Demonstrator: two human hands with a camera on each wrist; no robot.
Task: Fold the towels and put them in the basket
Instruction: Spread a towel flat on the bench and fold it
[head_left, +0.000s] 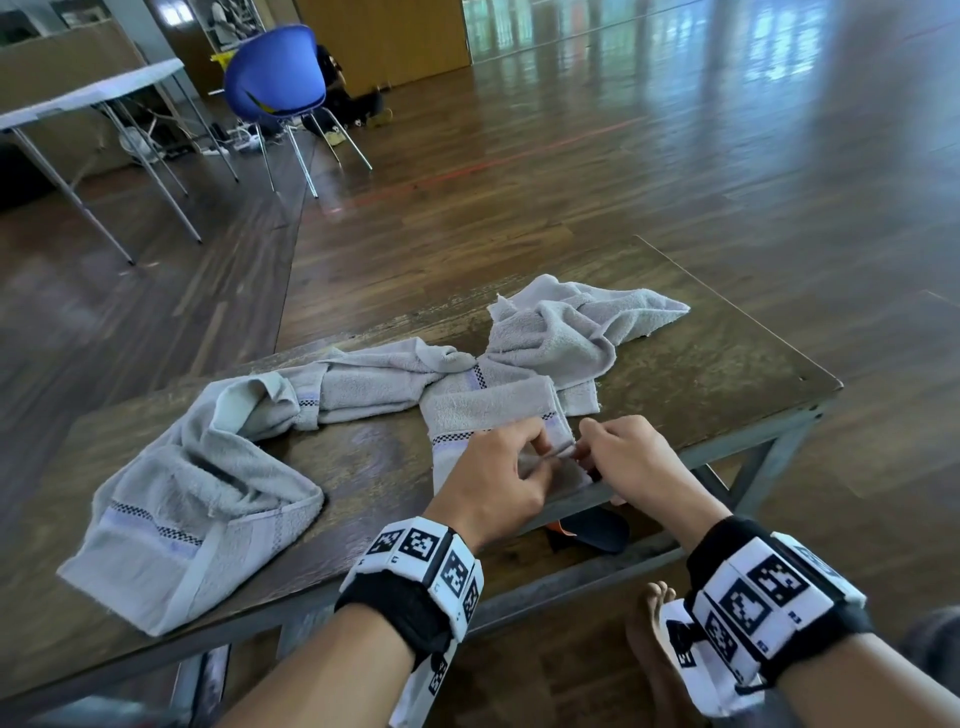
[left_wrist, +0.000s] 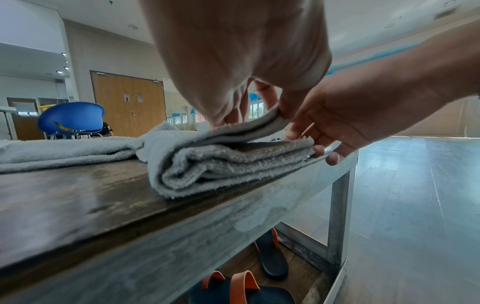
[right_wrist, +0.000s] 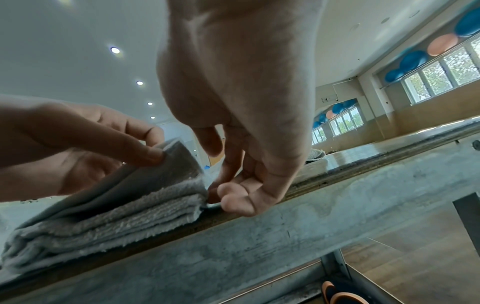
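Three grey towels lie on the dark wooden table (head_left: 701, 374). The folded towel (head_left: 488, 410) sits at the near edge, stacked in several layers (left_wrist: 221, 164). My left hand (head_left: 540, 457) pinches the raised edge of its top layer (right_wrist: 176, 156) between thumb and fingers. My right hand (head_left: 584, 441) meets it at the same corner, fingers curled on the towel's end (right_wrist: 226, 185) just over the table's rim. A long crumpled towel (head_left: 197, 509) sprawls to the left. Another crumpled towel (head_left: 561, 327) lies behind, at the back right. No basket shows in any view.
Sandals (left_wrist: 272, 261) with orange straps lie on the floor under the table, and a bare foot (head_left: 649, 634) stands near its front. A blue chair (head_left: 275, 73) and a white folding table (head_left: 88, 93) stand far off at the left on the wooden floor.
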